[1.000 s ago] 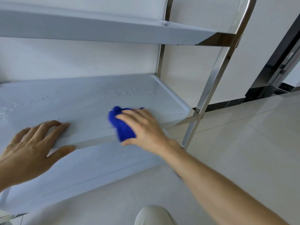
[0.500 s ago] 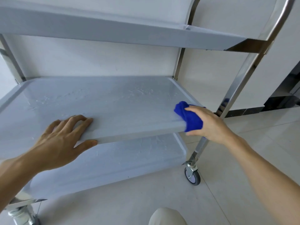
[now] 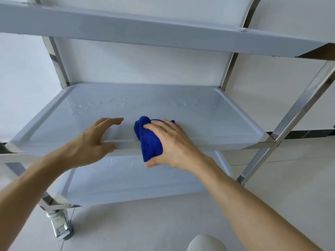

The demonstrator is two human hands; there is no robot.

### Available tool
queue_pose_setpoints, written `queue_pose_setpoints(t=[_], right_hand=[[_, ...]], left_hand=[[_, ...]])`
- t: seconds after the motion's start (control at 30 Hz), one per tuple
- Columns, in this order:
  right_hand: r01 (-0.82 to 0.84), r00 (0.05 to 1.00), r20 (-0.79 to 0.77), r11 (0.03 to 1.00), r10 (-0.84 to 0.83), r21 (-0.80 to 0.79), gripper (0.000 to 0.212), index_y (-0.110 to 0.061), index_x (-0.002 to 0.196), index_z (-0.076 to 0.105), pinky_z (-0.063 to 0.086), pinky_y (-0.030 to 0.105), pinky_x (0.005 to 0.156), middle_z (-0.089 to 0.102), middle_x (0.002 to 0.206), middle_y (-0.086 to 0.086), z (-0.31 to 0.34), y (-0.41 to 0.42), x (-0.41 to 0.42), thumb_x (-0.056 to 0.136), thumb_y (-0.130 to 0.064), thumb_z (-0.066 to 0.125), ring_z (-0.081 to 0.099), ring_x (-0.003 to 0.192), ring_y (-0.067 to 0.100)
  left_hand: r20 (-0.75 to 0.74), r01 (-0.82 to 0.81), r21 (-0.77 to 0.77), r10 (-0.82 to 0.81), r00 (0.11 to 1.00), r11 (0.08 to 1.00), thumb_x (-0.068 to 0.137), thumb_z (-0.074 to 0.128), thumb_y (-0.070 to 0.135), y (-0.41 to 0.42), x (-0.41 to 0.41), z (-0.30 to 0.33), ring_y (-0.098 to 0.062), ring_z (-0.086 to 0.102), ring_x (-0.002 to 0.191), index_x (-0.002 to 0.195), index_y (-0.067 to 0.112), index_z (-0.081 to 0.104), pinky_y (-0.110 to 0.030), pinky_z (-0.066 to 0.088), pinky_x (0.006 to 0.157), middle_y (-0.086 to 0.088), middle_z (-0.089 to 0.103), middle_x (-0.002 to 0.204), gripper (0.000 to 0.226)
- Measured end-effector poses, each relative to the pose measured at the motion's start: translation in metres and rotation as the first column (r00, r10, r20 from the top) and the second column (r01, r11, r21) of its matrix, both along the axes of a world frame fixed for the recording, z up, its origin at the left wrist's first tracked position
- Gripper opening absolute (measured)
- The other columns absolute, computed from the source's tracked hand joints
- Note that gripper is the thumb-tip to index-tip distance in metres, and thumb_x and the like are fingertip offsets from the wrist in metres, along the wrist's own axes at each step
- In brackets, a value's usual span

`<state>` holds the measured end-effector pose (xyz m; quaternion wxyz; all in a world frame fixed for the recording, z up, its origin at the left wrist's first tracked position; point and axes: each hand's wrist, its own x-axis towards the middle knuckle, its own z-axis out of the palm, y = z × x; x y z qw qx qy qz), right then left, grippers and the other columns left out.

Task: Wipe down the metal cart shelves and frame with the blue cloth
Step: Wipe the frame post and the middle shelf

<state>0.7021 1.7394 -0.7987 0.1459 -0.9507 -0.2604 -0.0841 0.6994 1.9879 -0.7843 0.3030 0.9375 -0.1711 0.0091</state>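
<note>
Gripping the fuzzy blue cloth (image 3: 150,140), bunched long-ways front to back over the smooth middle shelf (image 3: 208,124) edge, is the right hand (image 3: 174,144); left hand (image 3: 94,140) spread flat beside it

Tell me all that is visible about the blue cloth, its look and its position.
The blue cloth is deep blue with a soft, fuzzy pile, like microfibre. It is bunched into a thick wad, not spread flat. It drapes over the front edge of the middle shelf, part on top, part hanging down the rim. The right hand presses on it; the left hand rests apart from it.
</note>
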Motion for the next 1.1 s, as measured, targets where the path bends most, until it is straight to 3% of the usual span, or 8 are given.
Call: queue_pose_setpoints(t=[0.1,0.2,0.3,0.47,0.57,0.73,0.83,1.1], right_hand=[[-0.027,0.992,-0.113,0.96,0.061,0.279,0.079,-0.028,0.138,0.048,0.03,0.032,0.113,0.05,0.137,-0.015,0.013,-0.023,0.002,0.071,-0.056,0.08,0.04,0.13,0.007],[0.214,0.974,-0.05,0.836,-0.219,0.505,0.037,-0.021,0.129,0.059,0.034,0.011,0.099,0.06,0.134,-0.007,0.017,-0.059,0.015,0.096,-0.036,0.061,0.051,0.123,0.005],[0.439,0.896,-0.08,0.848,-0.436,0.297,0.029,-0.011,0.126,0.06,0.039,0.025,0.099,0.062,0.132,0.004,0.004,-0.084,0.029,0.103,-0.019,0.046,0.055,0.123,0.023],[0.468,0.881,-0.008,0.871,-0.472,0.152,0.032,-0.021,0.123,0.062,0.041,0.032,0.095,0.063,0.131,-0.006,-0.011,-0.081,0.033,0.102,-0.02,0.038,0.055,0.121,0.022],[0.433,0.897,0.028,0.89,-0.441,0.146,0.037,-0.021,0.129,0.061,0.043,0.033,0.097,0.061,0.136,-0.006,-0.012,-0.087,0.03,0.101,-0.014,0.04,0.055,0.124,0.022],[0.439,0.893,0.042,0.888,-0.448,0.138,0.036,-0.022,0.127,0.063,0.044,0.035,0.099,0.061,0.137,-0.006,-0.013,-0.088,0.029,0.099,-0.015,0.042,0.054,0.125,0.024],[0.454,0.881,0.067,0.877,-0.468,0.159,0.034,-0.024,0.124,0.065,0.044,0.034,0.099,0.063,0.135,-0.007,-0.015,-0.087,0.031,0.098,-0.017,0.044,0.055,0.125,0.023],[0.465,0.865,0.115,0.866,-0.489,0.184,0.03,-0.022,0.119,0.067,0.046,0.035,0.094,0.067,0.128,-0.004,-0.019,-0.083,0.032,0.096,-0.018,0.047,0.059,0.119,0.025]], left_hand=[[0.132,0.0,0.024,-0.003,0.991,1.0,0.09,0.06,-0.002,-0.011,0.0,-0.001,-0.026,0.05,0.127,0.143,0.019,0.048,-0.036,0.039,0.107,-0.003,0.05,0.143,0.058],[0.29,0.037,-0.034,-0.025,0.957,0.999,0.094,0.057,0.005,-0.034,-0.003,0.004,-0.02,0.056,0.119,0.134,0.019,0.058,-0.024,0.037,0.099,0.001,0.056,0.134,0.043],[0.377,0.111,-0.014,-0.098,0.921,0.994,0.096,0.05,0.032,-0.072,-0.009,0.011,-0.017,0.054,0.119,0.13,0.022,0.06,-0.028,0.041,0.102,0.006,0.056,0.131,0.037],[0.302,0.094,0.339,-0.203,0.932,0.936,0.08,0.042,0.076,-0.137,-0.004,-0.004,-0.023,0.036,0.14,0.148,0.022,0.037,-0.042,0.029,0.115,-0.001,0.036,0.156,0.087],[0.323,0.022,0.514,-0.217,0.921,0.857,0.078,0.056,0.076,-0.144,0.009,-0.017,-0.023,0.032,0.142,0.152,0.019,0.028,-0.041,0.027,0.115,-0.001,0.028,0.159,0.098],[0.285,0.174,0.389,-0.298,0.911,0.905,0.072,0.079,0.045,-0.095,0.016,-0.019,-0.017,0.044,0.131,0.148,0.018,0.035,-0.02,0.028,0.107,0.009,0.051,0.137,0.092],[0.234,0.07,0.36,-0.162,0.959,0.93,0.068,0.081,0.042,-0.021,0.009,-0.016,-0.013,0.039,0.135,0.153,0.017,0.03,-0.007,0.015,0.107,0.005,0.046,0.148,0.103],[0.278,-0.283,0.438,0.171,0.945,0.853,0.059,0.091,0.054,0.112,-0.027,-0.008,-0.023,0.046,0.132,0.144,0.022,0.049,-0.042,0.038,0.108,0.002,0.055,0.142,0.099]])
